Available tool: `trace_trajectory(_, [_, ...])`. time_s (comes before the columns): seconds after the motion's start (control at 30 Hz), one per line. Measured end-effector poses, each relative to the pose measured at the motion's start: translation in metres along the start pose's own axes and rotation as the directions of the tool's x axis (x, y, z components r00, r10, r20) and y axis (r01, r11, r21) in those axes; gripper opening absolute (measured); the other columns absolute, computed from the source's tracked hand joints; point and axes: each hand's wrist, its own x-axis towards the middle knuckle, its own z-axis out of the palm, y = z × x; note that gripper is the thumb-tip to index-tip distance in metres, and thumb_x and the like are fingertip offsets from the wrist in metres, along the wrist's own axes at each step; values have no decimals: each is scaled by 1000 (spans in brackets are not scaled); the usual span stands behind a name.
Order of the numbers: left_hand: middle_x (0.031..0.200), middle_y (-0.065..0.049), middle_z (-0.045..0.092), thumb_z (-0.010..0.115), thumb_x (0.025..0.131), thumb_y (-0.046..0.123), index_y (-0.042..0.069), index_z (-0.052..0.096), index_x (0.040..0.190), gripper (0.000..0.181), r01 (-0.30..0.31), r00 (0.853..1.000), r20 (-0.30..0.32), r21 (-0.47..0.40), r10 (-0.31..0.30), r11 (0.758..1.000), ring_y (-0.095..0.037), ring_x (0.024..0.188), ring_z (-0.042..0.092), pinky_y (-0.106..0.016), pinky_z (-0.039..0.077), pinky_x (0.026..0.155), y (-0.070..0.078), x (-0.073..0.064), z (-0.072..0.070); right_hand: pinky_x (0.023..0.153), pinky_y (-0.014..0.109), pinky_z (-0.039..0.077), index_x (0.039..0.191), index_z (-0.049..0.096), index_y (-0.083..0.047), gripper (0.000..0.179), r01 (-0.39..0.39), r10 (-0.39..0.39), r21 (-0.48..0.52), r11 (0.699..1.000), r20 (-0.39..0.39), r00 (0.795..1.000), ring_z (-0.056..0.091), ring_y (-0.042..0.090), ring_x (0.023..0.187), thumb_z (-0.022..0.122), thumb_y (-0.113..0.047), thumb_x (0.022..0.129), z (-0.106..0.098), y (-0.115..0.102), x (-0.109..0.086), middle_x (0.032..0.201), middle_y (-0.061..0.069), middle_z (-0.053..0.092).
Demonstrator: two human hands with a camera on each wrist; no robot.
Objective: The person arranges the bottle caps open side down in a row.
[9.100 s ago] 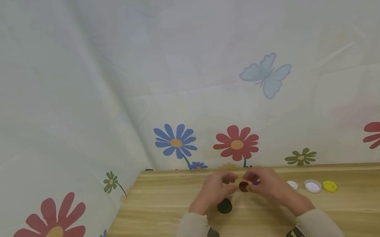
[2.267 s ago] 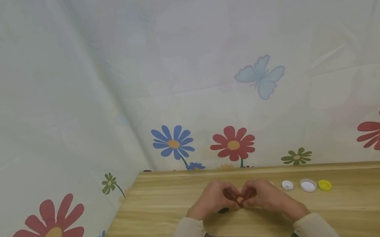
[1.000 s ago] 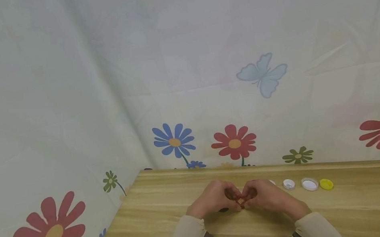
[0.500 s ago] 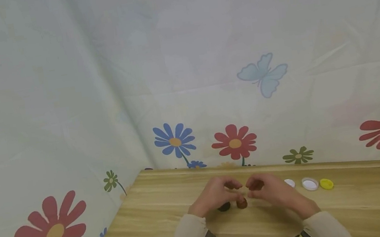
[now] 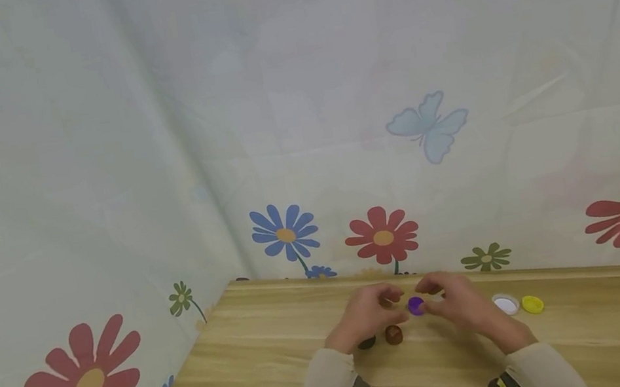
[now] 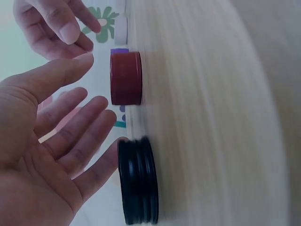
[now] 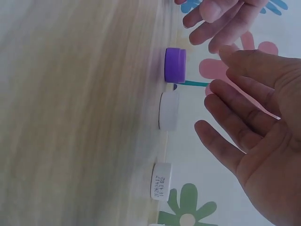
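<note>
A small purple cap (image 5: pixel 416 305) stands on the wooden table between my two hands. My right hand (image 5: pixel 457 300) hovers beside it, fingers loosely spread and holding nothing; the right wrist view shows a gap between those fingers and the purple cap. On the other side my left hand (image 5: pixel 364 313) holds nothing either, its fingers apart. Just below the left fingers sits a red-brown cap (image 5: pixel 393 334), and left of that a black ridged cap (image 6: pixel 138 181), partly covered by the left hand in the head view. The left little fingertip overlaps the black cap's edge in the left wrist view.
Past the purple cap a white cap (image 7: pixel 168 111) and another white one with printed characters (image 7: pixel 162 181) continue the row. Farther right lie a white disc with a pale rim (image 5: pixel 506 304) and a yellow cap (image 5: pixel 532 304). A flowered cloth (image 5: pixel 300 122) hangs behind the table.
Both hands were gripping the red-brown cap; they have let it go beside the black cap and moved right. The purple cap, earlier hidden by the hands, now shows between them.
</note>
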Motion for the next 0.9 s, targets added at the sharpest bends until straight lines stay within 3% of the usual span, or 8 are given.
trace_trajectory(0.4, [103, 0, 69, 80, 80, 18, 11, 70, 113, 36, 103, 994, -23, -55, -104, 993, -6, 84, 63, -25, 51, 76, 11, 10, 15, 88, 51, 49, 111, 65, -1, 31, -16, 16, 6, 1000, -3, 1000, 60, 35, 104, 74, -7, 82, -5, 16, 1, 109, 13, 67])
trace_trajectory(0.67, [101, -1, 70, 80, 79, 17, 10, 70, 113, 36, 88, 996, -27, 2, -88, 996, -12, 89, 64, -26, 50, 80, 7, 11, 17, 89, 49, 49, 109, 67, -2, 28, -31, 31, -3, 1000, 32, 999, 62, 33, 103, 73, -4, 81, -1, 23, 5, 107, 12, 68])
trace_trajectory(0.9, [98, 2, 72, 80, 79, 15, 9, 72, 110, 32, 65, 997, -31, 34, -64, 997, -9, 88, 64, -25, 50, 82, 5, 15, 18, 87, 47, 50, 107, 67, -1, 27, -33, 32, 12, 999, 67, 997, 63, 29, 98, 72, -2, 81, -1, 27, 7, 103, 11, 68])
